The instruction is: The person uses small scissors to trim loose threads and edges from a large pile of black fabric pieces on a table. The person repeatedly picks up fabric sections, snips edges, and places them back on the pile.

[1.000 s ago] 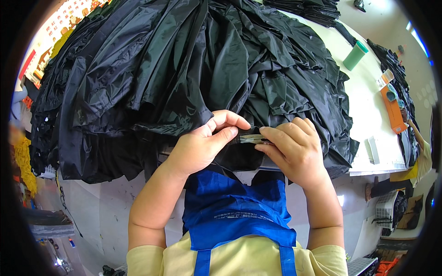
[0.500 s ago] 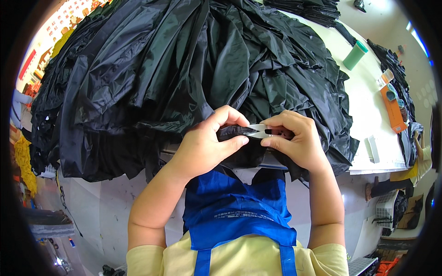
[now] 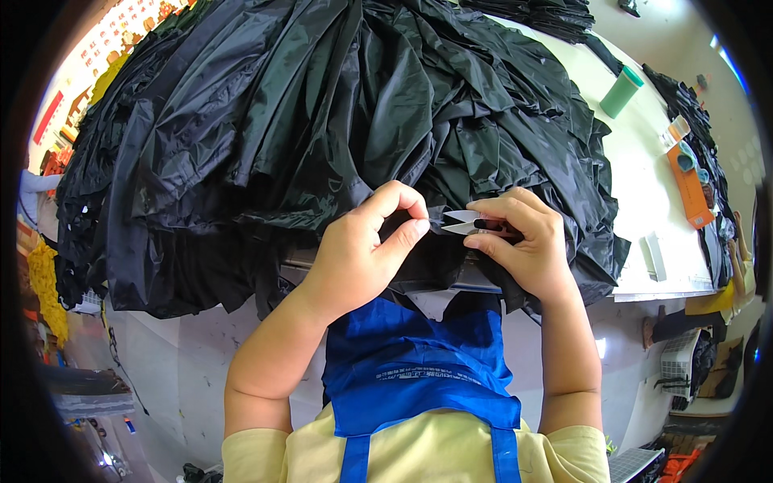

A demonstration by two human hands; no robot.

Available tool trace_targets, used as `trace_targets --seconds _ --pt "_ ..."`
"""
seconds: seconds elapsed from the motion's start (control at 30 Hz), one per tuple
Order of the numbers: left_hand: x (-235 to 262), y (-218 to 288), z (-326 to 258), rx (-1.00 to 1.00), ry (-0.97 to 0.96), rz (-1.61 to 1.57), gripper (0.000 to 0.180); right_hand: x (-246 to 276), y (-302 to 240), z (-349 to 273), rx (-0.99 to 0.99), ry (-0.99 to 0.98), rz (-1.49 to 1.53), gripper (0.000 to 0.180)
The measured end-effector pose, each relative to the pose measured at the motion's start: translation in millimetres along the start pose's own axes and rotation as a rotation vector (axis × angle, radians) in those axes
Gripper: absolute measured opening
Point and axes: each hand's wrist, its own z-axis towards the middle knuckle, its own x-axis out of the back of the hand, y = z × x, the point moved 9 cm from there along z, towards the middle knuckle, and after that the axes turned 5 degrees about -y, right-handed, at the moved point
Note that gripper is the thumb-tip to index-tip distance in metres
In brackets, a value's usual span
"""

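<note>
My right hand (image 3: 523, 235) grips a pair of thread snips (image 3: 460, 229). Their pale blades point left and stand apart, while the handles are mostly covered by my fingers. Just left of the blade tips, my left hand (image 3: 362, 245) has its thumb and forefinger pressed together; whatever is in that pinch is too small or hidden to make out. A large heap of shiny black fabric (image 3: 314, 121) lies on the table, spreading beyond both hands. Some of its dark folds hang below my fingers.
A white tabletop (image 3: 636, 185) extends right, bearing a green cylinder (image 3: 622, 92), an orange box (image 3: 688, 185) and a white strip-like piece (image 3: 653, 258). More black fabric (image 3: 535, 16) is stacked at the back. A white basket (image 3: 676, 362) stands lower right. Another person's sleeve (image 3: 36, 189) shows far left.
The snips have shifted slightly right, away from my left fingers. The black fabric fold seen between my left thumb and forefinger no longer shows, and those fingertips have come together.
</note>
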Motion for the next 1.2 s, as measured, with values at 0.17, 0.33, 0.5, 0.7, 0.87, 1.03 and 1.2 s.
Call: trace_targets --seconds 0.17,0.33,0.5,0.7,0.87,1.03,1.2 --pt "-0.1 3.1 0.2 0.011 -0.031 -0.025 0.007 -1.4 -14.8 4.5 0.078 -0.002 -0.060 0.029" --pt "-0.8 15.0 -0.4 -0.090 -0.029 -0.010 0.007 -0.3 -29.1 9.2 0.210 0.029 -0.187 0.027" --pt "-0.3 17.3 -1.1 -0.107 -0.057 0.023 0.006 -1.0 -32.2 11.7 0.241 -0.010 -0.216 0.025" --pt "-2.8 4.2 1.4 0.005 -0.166 -0.102 0.007 -0.7 -32.8 14.8 0.274 -0.041 -0.219 0.025" --pt "-4.5 -7.1 0.4 0.098 -0.213 -0.254 0.017 -0.4 -37.2 16.1 0.292 -0.074 -0.234 0.025" --pt "-2.8 -7.3 1.9 0.116 -0.205 -0.221 0.015 -1.4 -46.4 14.8 0.360 -0.071 -0.344 0.028" --pt "-1.7 -14.8 2.5 0.169 -0.206 -0.214 0.012 -5.3 -50.6 11.7 0.418 -0.045 -0.397 0.028"
